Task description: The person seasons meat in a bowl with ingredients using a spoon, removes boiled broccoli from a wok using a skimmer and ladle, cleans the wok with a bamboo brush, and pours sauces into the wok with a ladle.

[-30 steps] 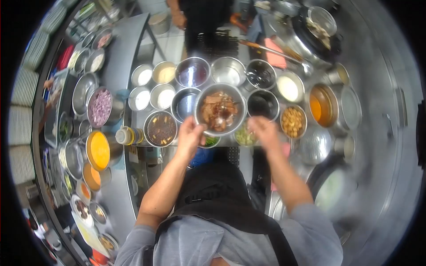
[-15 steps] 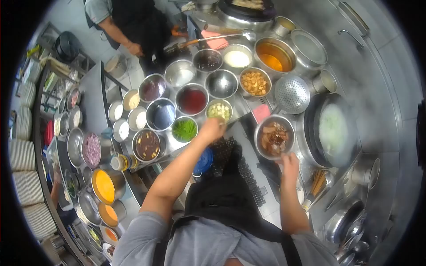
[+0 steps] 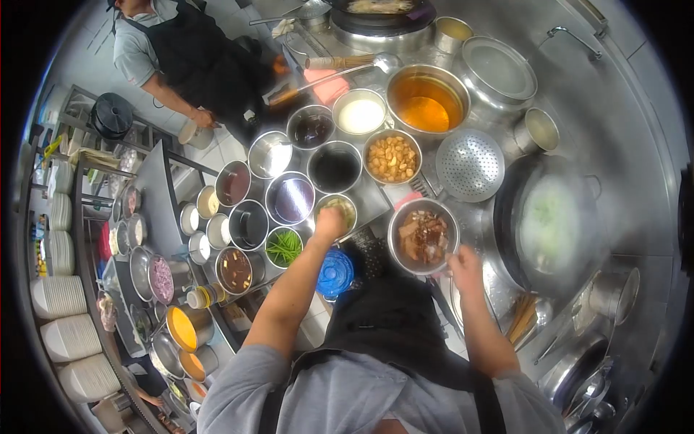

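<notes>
My left hand [image 3: 332, 223] is closed, its fingers down inside a small steel bowl of pale green chopped pieces [image 3: 348, 208]; what they hold is hidden. My right hand [image 3: 466, 267] grips the rim of a steel bowl [image 3: 391, 249], tilted slightly towards me. Brown meat pieces with dark sauce and white bits [image 3: 424, 237] lie in it. Close to my left hand stand a container of cut green stalks [image 3: 284, 247] and a bowl of dark liquid [image 3: 335, 167]. A bowl of golden-brown chunks [image 3: 392, 158] stands just behind the meat bowl.
A steaming wok [image 3: 543, 224] sits to the right, beside a perforated strainer [image 3: 470, 166]. Behind are a pot of orange liquid [image 3: 428, 105] and a long-handled ladle [image 3: 387, 64]. Another person [image 3: 191, 65] stands at far left. Plate stacks [image 3: 69, 296] line the left shelf.
The view has shifted. My left hand has gone deeper into the bowl of chopped pieces. My right hand still holds the meat bowl, now nearer my left hand. The other person shows more fully.
</notes>
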Available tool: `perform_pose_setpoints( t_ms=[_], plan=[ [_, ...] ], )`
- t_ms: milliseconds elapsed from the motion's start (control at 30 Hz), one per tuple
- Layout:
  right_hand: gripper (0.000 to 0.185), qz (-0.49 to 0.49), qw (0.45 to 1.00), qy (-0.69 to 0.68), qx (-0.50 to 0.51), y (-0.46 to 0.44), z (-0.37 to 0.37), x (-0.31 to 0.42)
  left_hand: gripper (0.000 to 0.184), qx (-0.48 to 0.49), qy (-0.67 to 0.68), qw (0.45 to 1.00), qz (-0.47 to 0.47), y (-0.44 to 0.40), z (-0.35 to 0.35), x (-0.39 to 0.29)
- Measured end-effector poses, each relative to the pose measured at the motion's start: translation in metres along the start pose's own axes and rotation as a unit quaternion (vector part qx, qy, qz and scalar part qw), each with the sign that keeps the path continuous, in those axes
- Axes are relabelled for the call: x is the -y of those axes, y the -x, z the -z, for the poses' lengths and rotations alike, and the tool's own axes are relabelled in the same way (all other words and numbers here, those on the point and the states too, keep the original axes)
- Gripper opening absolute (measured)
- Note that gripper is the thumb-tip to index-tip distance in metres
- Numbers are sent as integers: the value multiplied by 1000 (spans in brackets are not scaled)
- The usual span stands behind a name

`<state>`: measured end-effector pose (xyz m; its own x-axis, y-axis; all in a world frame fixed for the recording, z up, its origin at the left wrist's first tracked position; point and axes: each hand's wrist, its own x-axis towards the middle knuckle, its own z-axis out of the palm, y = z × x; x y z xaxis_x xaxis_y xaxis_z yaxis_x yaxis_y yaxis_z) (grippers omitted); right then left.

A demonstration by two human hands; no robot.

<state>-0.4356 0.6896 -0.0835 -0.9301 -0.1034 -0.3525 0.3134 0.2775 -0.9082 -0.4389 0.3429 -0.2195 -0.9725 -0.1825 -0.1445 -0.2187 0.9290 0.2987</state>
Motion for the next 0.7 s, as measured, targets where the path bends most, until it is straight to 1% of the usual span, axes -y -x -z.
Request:
perform_pose_setpoints(
  t_ms=[67, 100, 133, 200, 233, 267, 333, 367, 400, 467, 500, 533, 567, 600, 667, 700],
  plan=[
    [12, 35, 996, 76, 23, -21, 2, 5, 17, -1, 140, 986, 85, 3, 4, 10],
    [12, 33, 996, 73, 31, -33, 2, 8, 19, 6, 162, 982, 95, 6, 6, 15],
    [13, 45, 994, 86, 43, -43, 1, 9, 19, 7, 159, 982, 103, 8, 6, 15],
    [17, 71, 989, 113, 63, -60, 1, 11, 19, 0, 108, 992, 66, 10, 6, 9],
    [18, 58, 993, 75, 67, -64, -1, 16, 22, 54, 49, 997, 10, 9, 10, 2],
    [18, 55, 993, 73, 69, -70, 0, 14, 22, 57, 47, 997, 12, 9, 8, -5],
    [18, 95, 986, 117, 75, -80, 3, 9, 13, -24, 50, 998, 24, 10, -1, -14],
    [18, 94, 986, 116, 77, -82, 3, 7, 14, -4, 0, 1000, 25, 4, -3, -16],
    [18, 96, 984, 125, 77, -83, 5, 5, 14, -3, -1, 1000, 25, 0, -7, -14],
    [18, 98, 983, 133, 77, -81, 8, 3, 20, 61, -8, 991, 118, -6, -14, -7],
    [18, 77, 987, 119, 79, -78, 11, 4, 20, 62, -10, 991, 117, -4, -10, -4],
    [18, 56, 990, 104, 80, -76, 12, 5, 19, 18, 58, 989, 137, 1, -6, 1],
    [18, 55, 990, 101, 80, -74, 14, 4, 18, -27, 125, 980, 156, 4, -2, 5],
    [18, 47, 993, 77, 79, -71, 15, 3, 18, -26, 122, 980, 156, 7, 11, 2],
    [18, 40, 995, 51, 77, -69, 15, 1, 29, 22, 212, 952, 221, 8, 44, -12],
    [18, 47, 992, 94, 74, -68, 15, 1, 24, 14, 188, 962, 196, 5, 29, 5]
  ],
)
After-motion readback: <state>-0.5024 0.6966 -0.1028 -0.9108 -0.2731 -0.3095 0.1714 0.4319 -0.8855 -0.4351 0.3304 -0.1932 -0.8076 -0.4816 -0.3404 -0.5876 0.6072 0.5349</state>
